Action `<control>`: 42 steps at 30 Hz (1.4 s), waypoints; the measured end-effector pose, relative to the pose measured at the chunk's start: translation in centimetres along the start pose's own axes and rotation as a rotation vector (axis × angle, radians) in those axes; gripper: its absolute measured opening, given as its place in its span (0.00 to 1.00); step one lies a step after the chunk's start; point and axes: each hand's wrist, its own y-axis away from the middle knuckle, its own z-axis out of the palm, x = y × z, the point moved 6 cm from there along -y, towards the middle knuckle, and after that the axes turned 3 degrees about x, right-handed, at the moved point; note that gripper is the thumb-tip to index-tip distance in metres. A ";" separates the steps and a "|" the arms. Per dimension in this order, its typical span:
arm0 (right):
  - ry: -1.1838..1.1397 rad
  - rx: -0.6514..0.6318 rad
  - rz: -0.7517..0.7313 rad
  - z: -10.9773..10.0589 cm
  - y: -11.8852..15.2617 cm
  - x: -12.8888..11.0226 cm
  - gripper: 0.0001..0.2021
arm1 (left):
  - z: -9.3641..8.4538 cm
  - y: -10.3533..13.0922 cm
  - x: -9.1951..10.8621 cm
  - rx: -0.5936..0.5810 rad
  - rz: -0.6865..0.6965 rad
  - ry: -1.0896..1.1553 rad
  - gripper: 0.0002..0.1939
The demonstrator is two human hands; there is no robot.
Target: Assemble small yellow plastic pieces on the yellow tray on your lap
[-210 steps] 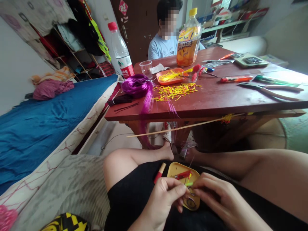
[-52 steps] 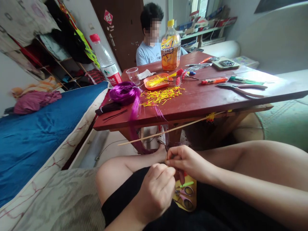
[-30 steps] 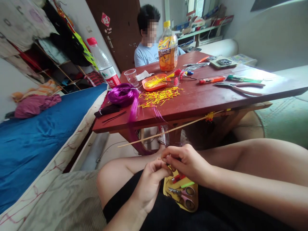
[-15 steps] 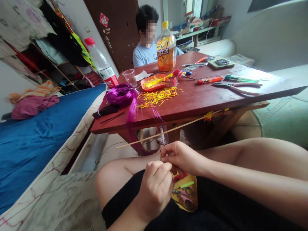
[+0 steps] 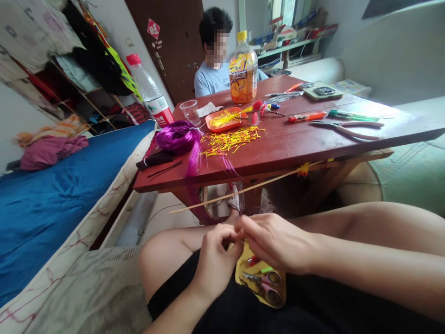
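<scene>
My left hand [image 5: 220,255] and my right hand [image 5: 274,241] meet above my lap, fingertips pinched together. What sits between them is too small and hidden to name; a thin dark line shows just above the fingers. Below my right hand, on my lap, lies a yellow tray [image 5: 239,273]. It holds small scissors [image 5: 269,285] with pink handles, a bright green piece [image 5: 267,270] and a red item [image 5: 253,260]. Beyond my hands, a thin wooden stick [image 5: 215,198] with a yellow and red tuft [image 5: 303,170] extends by the table edge.
On the red table [image 5: 278,139] are purple fibres [image 5: 177,139], yellow stamen-like strands [image 5: 232,140], an orange dish [image 5: 239,124], pliers [image 5: 351,127], a tea bottle [image 5: 242,76] and a clear cup [image 5: 189,112]. A person [image 5: 212,79] sits behind it. The bed [image 5: 69,199] stands left.
My left hand has turned, its thumb and finger now forming a loop. My right hand has dropped slightly and tilted over the fingertips. More of the yellow tray shows. The view has shifted slightly.
</scene>
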 end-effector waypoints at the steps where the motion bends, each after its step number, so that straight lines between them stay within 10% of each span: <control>1: 0.073 -0.025 -0.139 0.0 0.4 -0.6 0.05 | 0.3 -0.1 -1.0 -0.030 -0.189 0.179 0.06; 6: 0.623 0.119 -0.860 0.6 3.4 -2.7 0.08 | 2.3 0.9 -3.3 -0.109 -0.660 0.669 0.04; 14: 0.576 0.133 -0.728 0.6 3.3 -2.5 0.16 | 2.7 1.5 -3.2 -0.085 -0.665 0.770 0.06; 25: -0.274 0.093 0.221 0.1 1.1 1.1 0.08 | 0.2 1.8 1.5 0.113 0.189 -0.041 0.08; 42: -0.559 0.011 0.379 1.5 0.3 1.8 0.12 | 0.9 4.5 4.6 0.117 0.987 -0.690 0.07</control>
